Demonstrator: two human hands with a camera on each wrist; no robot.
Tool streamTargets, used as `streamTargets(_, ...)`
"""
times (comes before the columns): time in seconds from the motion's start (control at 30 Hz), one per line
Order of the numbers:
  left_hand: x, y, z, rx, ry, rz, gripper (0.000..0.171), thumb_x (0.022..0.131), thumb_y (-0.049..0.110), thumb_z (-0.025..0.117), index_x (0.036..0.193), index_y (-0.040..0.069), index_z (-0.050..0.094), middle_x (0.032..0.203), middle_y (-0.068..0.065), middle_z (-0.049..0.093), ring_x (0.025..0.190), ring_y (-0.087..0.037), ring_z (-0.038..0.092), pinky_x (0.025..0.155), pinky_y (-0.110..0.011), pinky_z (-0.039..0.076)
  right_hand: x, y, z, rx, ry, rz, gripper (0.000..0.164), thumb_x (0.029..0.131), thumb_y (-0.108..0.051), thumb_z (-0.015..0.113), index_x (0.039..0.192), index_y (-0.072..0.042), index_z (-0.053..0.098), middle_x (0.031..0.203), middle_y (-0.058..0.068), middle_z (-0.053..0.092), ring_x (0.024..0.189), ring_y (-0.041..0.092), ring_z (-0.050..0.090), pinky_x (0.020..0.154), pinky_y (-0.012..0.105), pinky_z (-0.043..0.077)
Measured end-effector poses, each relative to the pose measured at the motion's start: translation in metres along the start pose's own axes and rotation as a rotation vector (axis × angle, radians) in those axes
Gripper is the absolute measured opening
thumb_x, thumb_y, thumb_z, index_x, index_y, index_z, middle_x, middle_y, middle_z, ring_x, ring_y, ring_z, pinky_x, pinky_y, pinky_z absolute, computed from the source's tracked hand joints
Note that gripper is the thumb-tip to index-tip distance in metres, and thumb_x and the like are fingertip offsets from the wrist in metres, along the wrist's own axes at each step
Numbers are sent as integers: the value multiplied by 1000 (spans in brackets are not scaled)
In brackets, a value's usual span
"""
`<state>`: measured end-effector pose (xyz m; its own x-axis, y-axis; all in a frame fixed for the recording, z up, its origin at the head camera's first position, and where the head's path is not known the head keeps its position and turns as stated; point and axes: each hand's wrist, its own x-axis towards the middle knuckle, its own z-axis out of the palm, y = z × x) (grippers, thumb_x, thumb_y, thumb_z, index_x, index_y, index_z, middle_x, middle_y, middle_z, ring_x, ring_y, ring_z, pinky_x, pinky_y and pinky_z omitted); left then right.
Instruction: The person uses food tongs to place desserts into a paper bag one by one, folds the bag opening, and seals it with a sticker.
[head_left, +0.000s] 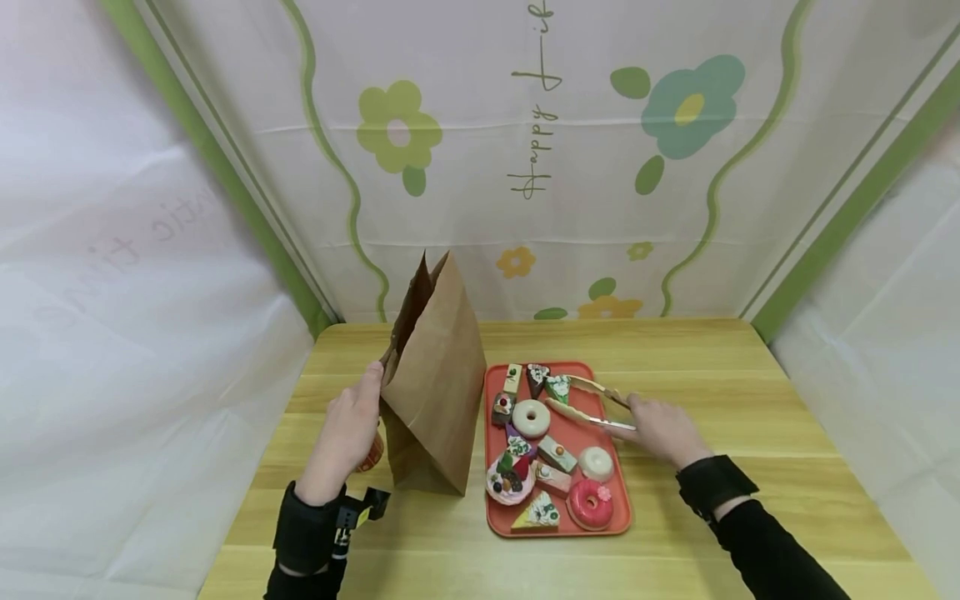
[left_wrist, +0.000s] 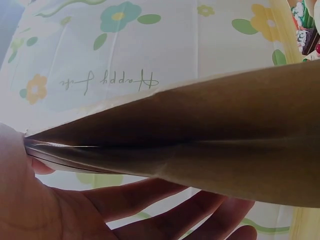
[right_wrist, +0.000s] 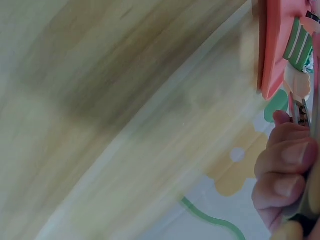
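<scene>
A brown paper bag [head_left: 442,392] stands upright with its mouth partly open. My left hand [head_left: 348,433] grips its near left edge, with the thumb on one side and the fingers [left_wrist: 145,200] along the outside. In my right hand [head_left: 663,429] is a pair of tongs [head_left: 573,412], held with curled fingers. Their spread tips reach over the red tray [head_left: 618,521], one on either side of a green cake slice [head_left: 558,388]. Whether they touch it I cannot tell. In the right wrist view, the green slice [right_wrist: 298,44] shows white stripes beside a tong tip [right_wrist: 298,82].
Several pastries fill the tray, among them a white donut [head_left: 531,418], a pink donut [head_left: 590,505] and a round cream cake with fruit [head_left: 511,479]. A reddish-brown round object [head_left: 372,454] is partly hidden behind my left hand. A printed curtain [head_left: 480,167] hangs behind the wooden table [head_left: 697,358].
</scene>
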<state>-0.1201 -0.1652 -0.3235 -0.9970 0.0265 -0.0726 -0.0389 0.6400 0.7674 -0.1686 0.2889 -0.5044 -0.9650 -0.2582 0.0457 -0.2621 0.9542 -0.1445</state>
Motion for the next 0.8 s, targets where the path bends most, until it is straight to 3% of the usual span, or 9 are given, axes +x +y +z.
streamTargets(0.2,-2,1,-1,-7,-6,21,77,103,60,17,152,3,33,93,-17,59,108,-36,52,100,-55,35,-7,-3,-1,-4,33,5,64,83,-63,68,95,-1,57,60,2,42,50,17,42,44,34,36)
streamTargets(0.37,-1,2,0,-3,-5,26,78,103,60,16,149,1,37,77,-13,52,84,-32,54,89,-48,39,-12,-3,0,7,56,17,67,83,-63,67,99,2,60,59,1,42,49,16,41,45,34,37)
streamTargets(0.47,0,1,0,-3,-4,21,80,102,61,16,149,1,38,73,-12,48,81,-31,52,89,-47,39,-15,-1,1,28,63,38,67,83,-63,67,98,2,61,58,1,42,49,17,42,46,36,38)
streamTargets(0.57,-1,1,0,-9,-7,19,81,102,62,16,149,0,38,74,-13,48,89,-32,54,94,-49,38,-17,0,1,54,63,63,66,83,-64,66,96,0,61,60,1,43,50,17,43,47,37,39)
streamTargets(0.67,-1,1,0,-13,0,12,82,101,63,16,138,-2,48,66,-10,42,69,-28,45,87,-46,37,-19,-1,0,82,61,88,66,84,-65,64,96,0,62,61,1,44,50,17,43,47,36,38)
streamTargets(0.7,-2,1,0,-9,3,14,82,101,63,16,137,-3,48,66,-10,42,75,-29,49,88,-46,38,-20,-1,-1,89,58,98,67,84,-66,63,96,0,62,61,1,45,50,17,43,47,35,37)
streamTargets(0.8,-1,1,0,1,6,14,83,101,64,16,140,-2,47,64,-9,37,68,-27,43,85,-44,35,-23,-5,-2,111,58,128,68,85,-67,62,97,0,61,60,2,44,49,17,42,45,33,33)
